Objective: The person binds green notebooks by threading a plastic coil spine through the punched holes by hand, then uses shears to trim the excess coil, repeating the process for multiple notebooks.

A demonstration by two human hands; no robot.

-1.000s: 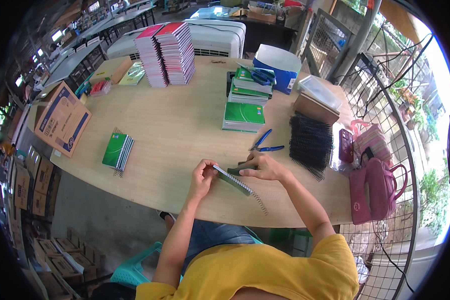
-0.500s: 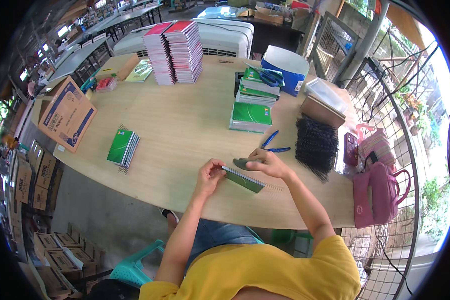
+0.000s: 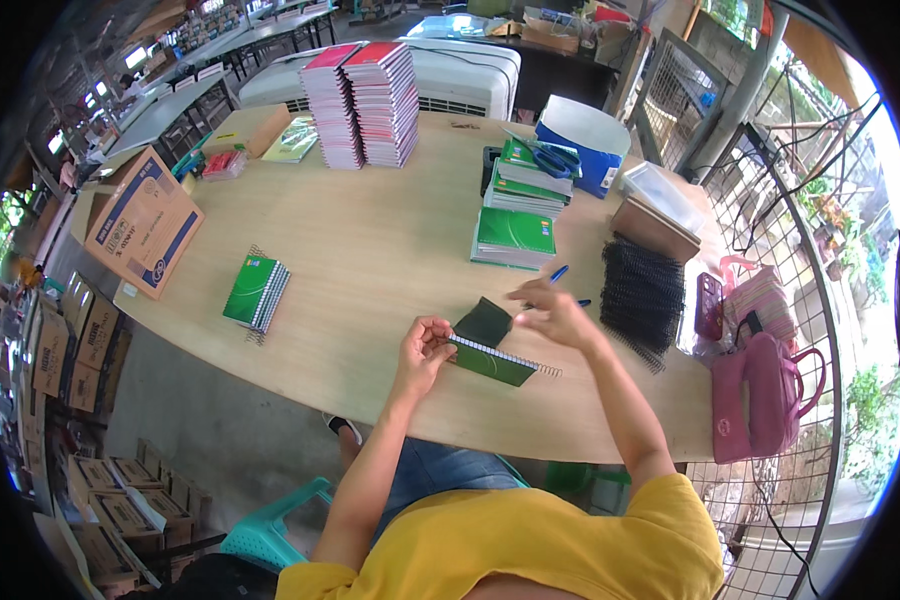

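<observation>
Green notebook [image 3: 488, 358] (cover lifted) partly hidden by left hand [image 3: 425, 350].

On the table there were two tall stacks of red notebooks [image 3: 360, 105], two piles of green notebooks [image 3: 515, 205], one green spiral notebook [image 3: 492, 357] at the hands, one cardboard box [image 3: 142, 220] and two pink bags [image 3: 760, 370].
</observation>
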